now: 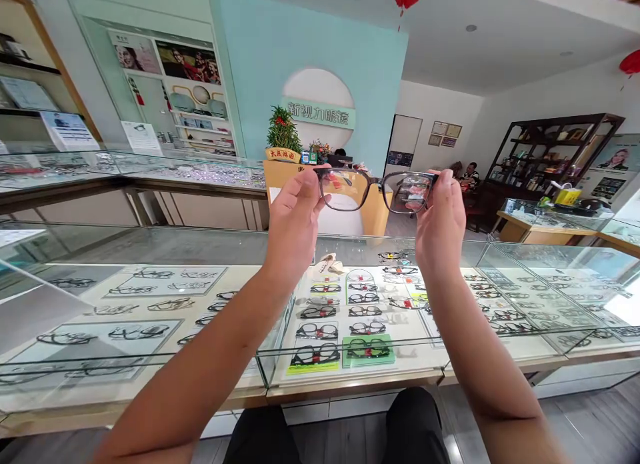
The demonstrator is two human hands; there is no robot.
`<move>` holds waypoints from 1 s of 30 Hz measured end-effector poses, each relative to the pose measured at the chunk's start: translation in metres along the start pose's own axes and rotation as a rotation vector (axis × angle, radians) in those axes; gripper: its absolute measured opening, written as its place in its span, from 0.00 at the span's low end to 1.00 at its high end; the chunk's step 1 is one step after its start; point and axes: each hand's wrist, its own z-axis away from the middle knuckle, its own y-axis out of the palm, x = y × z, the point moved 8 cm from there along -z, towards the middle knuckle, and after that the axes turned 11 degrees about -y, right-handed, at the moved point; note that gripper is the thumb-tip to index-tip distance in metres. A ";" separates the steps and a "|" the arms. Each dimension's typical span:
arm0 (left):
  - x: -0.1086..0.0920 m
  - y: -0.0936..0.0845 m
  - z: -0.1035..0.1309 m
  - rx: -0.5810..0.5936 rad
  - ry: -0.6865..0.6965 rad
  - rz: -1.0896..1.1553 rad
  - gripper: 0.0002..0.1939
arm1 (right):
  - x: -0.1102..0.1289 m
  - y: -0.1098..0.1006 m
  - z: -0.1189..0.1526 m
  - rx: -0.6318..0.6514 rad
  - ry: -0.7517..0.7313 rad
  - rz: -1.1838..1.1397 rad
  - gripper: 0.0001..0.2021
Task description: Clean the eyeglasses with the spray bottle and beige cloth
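Note:
A pair of dark-rimmed eyeglasses [374, 181] is held up at arm's length above the glass counter, its clear lenses side by side. My left hand [296, 214] is closed on the left end of the frame, thumb at the hinge. The right end is pinched between thumb and fingers of my right hand [443, 217]. Behind the right lens a folded temple partly shows; the rest of the temples is hidden by my hands. Through the lenses I see parts of the room beyond.
Below my arms stands a glass display case [280, 364] with rows of eyeglasses [318, 331] inside. A beige cloth [329, 264] lies among them. Farther back are a reception desk [376, 214] with a plant [283, 131], a dark shelf [545, 151] and a seated person [470, 177].

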 end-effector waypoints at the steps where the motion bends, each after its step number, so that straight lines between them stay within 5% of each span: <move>1: 0.007 -0.002 -0.004 -0.001 -0.013 0.005 0.23 | -0.006 0.001 0.001 0.008 0.016 -0.004 0.24; 7: 0.061 -0.025 -0.020 -0.050 -0.085 -0.050 0.25 | -0.067 -0.002 0.017 0.005 0.146 0.040 0.26; 12: 0.136 -0.068 -0.027 -0.141 -0.217 -0.062 0.29 | -0.145 -0.014 0.053 -0.045 0.320 0.040 0.26; 18: 0.211 -0.123 -0.027 -0.235 -0.284 -0.174 0.28 | -0.231 -0.020 0.098 0.048 0.473 0.114 0.30; 24: 0.251 -0.154 -0.014 -0.286 -0.368 -0.242 0.27 | -0.277 -0.027 0.133 0.108 0.551 0.139 0.30; 30: 0.257 -0.160 -0.010 -0.281 -0.385 -0.308 0.28 | -0.283 -0.031 0.146 0.200 0.580 0.202 0.29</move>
